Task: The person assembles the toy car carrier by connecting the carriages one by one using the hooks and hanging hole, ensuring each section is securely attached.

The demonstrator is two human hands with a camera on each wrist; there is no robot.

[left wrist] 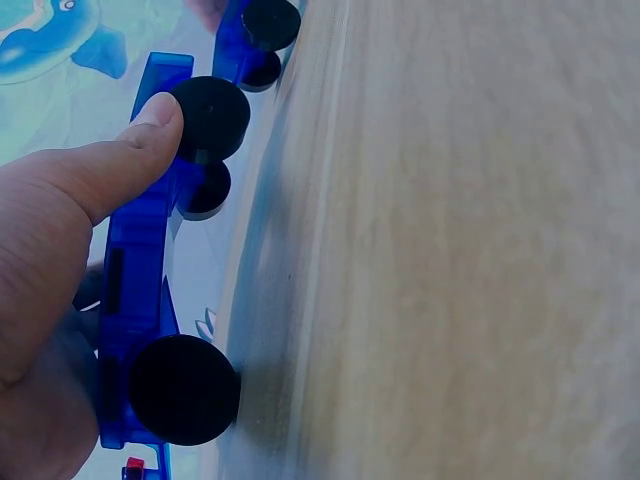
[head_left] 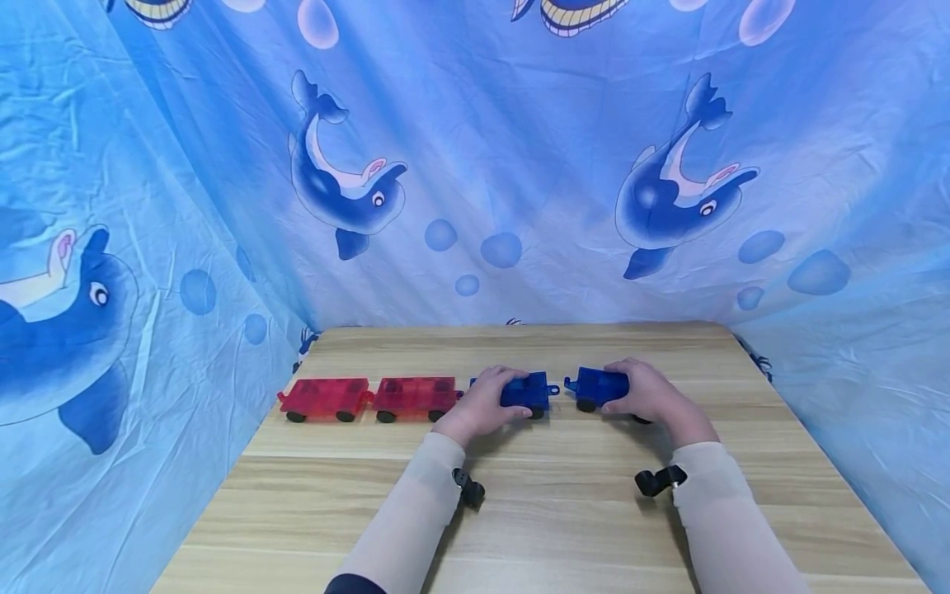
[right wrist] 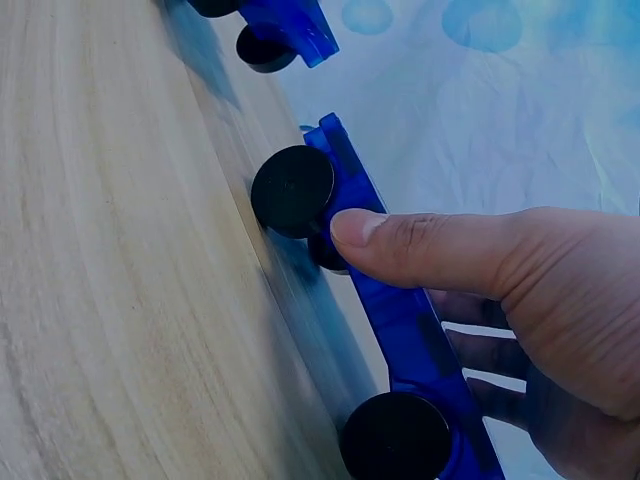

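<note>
My left hand (head_left: 484,404) grips a translucent blue toy train car (head_left: 536,386) with black wheels, thumb on its near side. Another blue car (head_left: 598,384) is in my right hand (head_left: 653,398); in the right wrist view the thumb presses its side beside a wheel (right wrist: 293,190). A small gap parts the left car's end loop (head_left: 554,390) from the right car's hook (head_left: 570,384). Left of my left hand stand two red cars, an outer one (head_left: 326,394) and an inner one (head_left: 416,394), joined end to end. My hand partly hides where red meets blue.
All the cars stand in a row across the far part of a wood-grain table (head_left: 534,528). Behind and beside it hangs a blue cloth (head_left: 475,165) printed with dolphins. A black wrist mount (head_left: 469,488) sits on the left sleeve, another (head_left: 659,480) on the right.
</note>
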